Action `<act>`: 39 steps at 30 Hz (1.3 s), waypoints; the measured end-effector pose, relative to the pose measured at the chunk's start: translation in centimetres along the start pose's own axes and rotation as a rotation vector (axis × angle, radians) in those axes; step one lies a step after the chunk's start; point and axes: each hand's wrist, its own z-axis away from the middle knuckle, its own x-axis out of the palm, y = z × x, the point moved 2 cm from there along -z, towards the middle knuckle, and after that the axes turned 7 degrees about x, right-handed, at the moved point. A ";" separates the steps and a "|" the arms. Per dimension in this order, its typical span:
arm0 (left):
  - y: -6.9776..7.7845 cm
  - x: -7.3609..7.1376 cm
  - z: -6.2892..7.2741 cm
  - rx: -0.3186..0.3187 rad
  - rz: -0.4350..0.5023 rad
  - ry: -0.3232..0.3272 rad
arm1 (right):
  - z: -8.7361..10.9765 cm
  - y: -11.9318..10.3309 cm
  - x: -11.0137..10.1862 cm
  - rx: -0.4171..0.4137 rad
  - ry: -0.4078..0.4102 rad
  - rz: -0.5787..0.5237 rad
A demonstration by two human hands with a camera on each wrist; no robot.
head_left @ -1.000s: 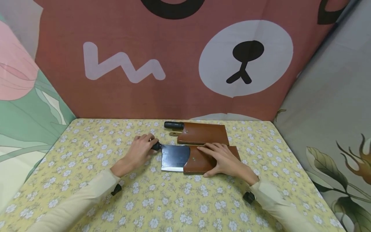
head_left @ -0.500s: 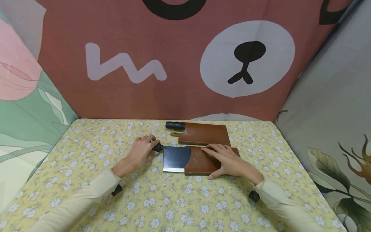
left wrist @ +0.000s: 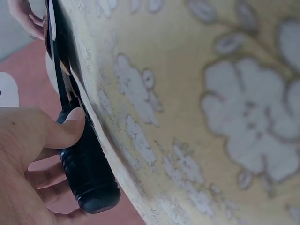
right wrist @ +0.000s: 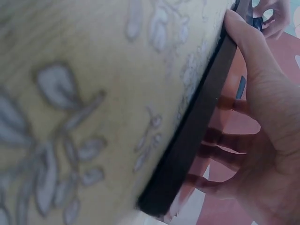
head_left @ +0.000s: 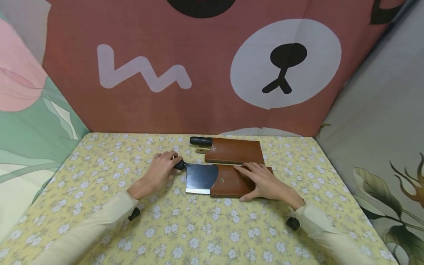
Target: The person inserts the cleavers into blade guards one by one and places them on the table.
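In the head view a cleaver lies flat, its dark blade (head_left: 200, 178) partly inside a brown leather sheath (head_left: 228, 184). My left hand (head_left: 160, 169) grips the black handle (head_left: 180, 165) at the left end. From the left wrist view, the thumb presses on the handle (left wrist: 91, 178) while the other fingers lie behind it. My right hand (head_left: 265, 182) holds the right part of the sheath, thumb at the near edge and fingers spread over the top. The right wrist view looks along the sheath's dark edge (right wrist: 187, 136). The blade's right portion is hidden in the leather.
Just behind lies a second cleaver in a brown leather sheath (head_left: 235, 151), its black handle (head_left: 200, 141) pointing left and a small strap (head_left: 201, 151) sticking out. Both rest on a yellow floral tablecloth (head_left: 205, 235). A cartoon-print cloth (head_left: 212, 103) hangs behind the table.
My right hand has slid slightly to the right along the sheath. My left hand keeps its grip on the handle, and the exposed part of the blade looks the same.
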 end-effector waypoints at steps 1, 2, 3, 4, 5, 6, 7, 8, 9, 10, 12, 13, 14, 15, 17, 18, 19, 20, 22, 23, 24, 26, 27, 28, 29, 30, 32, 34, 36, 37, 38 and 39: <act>-0.1 0.0 -0.1 0.002 -0.004 0.008 | 0.0 0.0 0.0 -0.001 0.008 -0.002; -0.1 -0.1 -0.2 0.003 -0.005 0.013 | -0.1 -0.1 0.0 -0.001 0.013 -0.004; -0.1 -0.1 -0.3 0.005 -0.009 0.018 | -0.1 -0.1 0.0 0.000 0.018 -0.007; -0.1 -0.1 -0.4 0.006 -0.013 0.021 | -0.2 -0.2 0.0 0.000 0.023 -0.014; -0.1 -0.1 -0.5 0.005 -0.018 0.021 | -0.3 -0.2 0.1 -0.002 0.026 -0.018; 0.0 -0.1 -0.5 0.004 -0.019 0.018 | -0.4 -0.3 0.1 -0.007 0.029 -0.019; 0.1 -0.1 -0.6 0.006 -0.022 0.014 | -0.5 -0.5 0.2 -0.013 0.030 -0.024; 0.1 0.0 -0.7 0.009 -0.024 0.008 | -0.6 -0.6 0.2 -0.019 0.031 -0.025; 0.2 0.0 -0.8 0.012 -0.027 0.003 | -0.8 -0.7 0.3 -0.025 0.032 -0.025; 0.4 0.1 -0.9 0.015 -0.026 0.000 | -0.9 -0.8 0.3 -0.030 0.033 -0.025; 0.5 0.2 -1.0 0.020 -0.024 -0.003 | -1.1 -1.0 0.3 -0.033 0.030 -0.021; 0.6 0.2 -1.1 0.019 -0.020 -0.002 | -1.2 -1.1 0.3 -0.031 0.030 -0.022; 0.6 0.2 -1.2 0.017 -0.016 0.003 | -1.3 -1.2 0.3 -0.026 0.031 -0.020; 0.6 0.2 -1.2 0.014 -0.015 0.007 | -1.3 -1.2 0.3 -0.021 0.033 -0.021; 0.5 0.2 -1.3 0.009 -0.017 0.012 | -1.5 -1.3 0.3 -0.014 0.034 -0.023; 0.5 0.2 -1.4 0.007 -0.016 0.013 | -1.6 -1.3 0.3 -0.011 0.034 -0.025; 0.5 0.1 -1.4 0.006 -0.017 0.011 | -1.6 -1.4 0.2 -0.010 0.035 -0.024; 0.5 0.2 -1.5 0.006 -0.020 0.008 | -1.7 -1.4 0.3 -0.009 0.034 -0.025; 0.6 0.2 -1.5 0.005 -0.024 -0.003 | -1.7 -1.5 0.3 -0.009 0.030 -0.023; 0.6 0.2 -1.6 0.004 -0.025 -0.007 | -1.8 -1.6 0.3 -0.008 0.027 -0.020; 0.7 0.3 -1.6 0.003 -0.025 -0.009 | -1.9 -1.6 0.3 -0.008 0.026 -0.017; 0.7 0.4 -1.6 0.003 -0.027 -0.007 | -1.9 -1.7 0.3 -0.006 0.024 -0.012; 0.8 0.4 -1.6 0.002 -0.026 -0.004 | -2.0 -1.7 0.4 -0.006 0.023 -0.009; 0.8 0.5 -1.5 0.001 -0.026 -0.001 | -2.0 -1.7 0.4 -0.006 0.023 -0.006; 0.8 0.5 -1.5 0.001 -0.027 0.004 | -2.0 -1.7 0.4 -0.006 0.025 -0.005; 0.7 0.6 -1.5 0.002 -0.027 0.007 | -2.0 -1.7 0.4 -0.007 0.027 -0.003; 0.7 0.6 -1.5 0.005 -0.029 0.010 | -2.0 -1.8 0.4 -0.006 0.028 0.000; 0.7 0.6 -1.5 0.008 -0.032 0.006 | -2.1 -1.8 0.4 -0.003 0.026 0.002; 0.6 0.6 -1.5 0.003 -0.025 0.003 | -2.1 -1.9 0.5 0.000 0.016 0.001; 0.6 0.5 -1.5 0.000 -0.023 0.001 | -2.1 -1.9 0.5 -0.001 0.007 -0.001; 0.5 0.5 -1.4 -0.002 -0.020 0.000 | -2.1 -2.0 0.5 -0.004 -0.003 -0.003; 0.5 0.5 -1.4 -0.004 -0.016 -0.002 | -2.1 -2.0 0.5 -0.004 -0.018 -0.006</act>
